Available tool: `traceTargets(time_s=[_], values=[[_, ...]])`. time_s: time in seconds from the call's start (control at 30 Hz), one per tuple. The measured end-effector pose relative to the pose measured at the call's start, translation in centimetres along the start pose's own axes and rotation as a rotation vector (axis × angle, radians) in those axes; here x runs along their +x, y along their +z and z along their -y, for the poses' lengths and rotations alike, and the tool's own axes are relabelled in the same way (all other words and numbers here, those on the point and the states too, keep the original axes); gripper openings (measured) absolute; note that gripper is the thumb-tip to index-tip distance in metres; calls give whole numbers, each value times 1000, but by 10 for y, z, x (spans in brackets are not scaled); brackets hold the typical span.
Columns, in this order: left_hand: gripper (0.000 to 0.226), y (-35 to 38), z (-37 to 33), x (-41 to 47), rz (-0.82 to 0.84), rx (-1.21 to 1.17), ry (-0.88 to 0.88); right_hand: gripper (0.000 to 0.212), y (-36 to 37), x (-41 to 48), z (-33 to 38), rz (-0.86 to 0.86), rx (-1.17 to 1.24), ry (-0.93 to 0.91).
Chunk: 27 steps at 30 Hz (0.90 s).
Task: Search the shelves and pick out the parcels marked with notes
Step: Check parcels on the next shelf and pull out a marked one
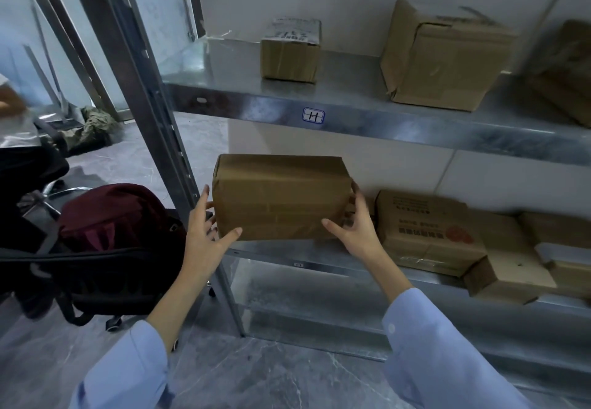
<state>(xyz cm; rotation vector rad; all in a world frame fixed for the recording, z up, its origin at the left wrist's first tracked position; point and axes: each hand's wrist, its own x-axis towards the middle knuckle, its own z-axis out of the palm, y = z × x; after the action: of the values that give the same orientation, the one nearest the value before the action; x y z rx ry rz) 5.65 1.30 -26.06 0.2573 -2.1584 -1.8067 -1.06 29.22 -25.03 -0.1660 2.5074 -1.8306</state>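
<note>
So the big thing here is a metal shelf rack (415, 130) against a white wall, with a black office chair (96, 277) to its left that has a maroon bag (112, 213) sitting on it. Biggest carton is a dented brown box (447, 60) on the upper shelf, towards the right. Below that, on the middle shelf, there's a printed box (428, 229) with a red mark on it, text too blurry to read.

The plain brown parcel (281, 197) is at the left end of the middle shelf, right at the front edge, just beside the printed box. Can't tell if it's resting on the shelf or lifted a bit. Both hands have hold of it: left hand (204, 232) clasps the left end with the thumb at the bottom front corner, right hand (358, 226) wraps the right end, thumb on the front face.

Smaller stuff: a little box (289, 53) with a white label on top on the upper shelf, and a sticker (313, 115) marked H on that shelf's front edge
</note>
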Motion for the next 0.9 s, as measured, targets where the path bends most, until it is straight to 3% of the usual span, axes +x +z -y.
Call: traceTargets(time_s=[0.13, 0.47, 0.7, 0.9], values=[[88, 1, -1, 0, 13, 1, -2, 76, -8, 2, -2, 10, -27, 13], [63, 4, -8, -9, -14, -62, 10, 93, -16, -1, 1, 32, 14, -14], [89, 7, -5, -10, 35, -60, -37, 110, -19, -5, 2, 44, 46, -40], [85, 10, -1, -9, 74, 4, -24, 101, -23, -4, -4, 40, -10, -65]])
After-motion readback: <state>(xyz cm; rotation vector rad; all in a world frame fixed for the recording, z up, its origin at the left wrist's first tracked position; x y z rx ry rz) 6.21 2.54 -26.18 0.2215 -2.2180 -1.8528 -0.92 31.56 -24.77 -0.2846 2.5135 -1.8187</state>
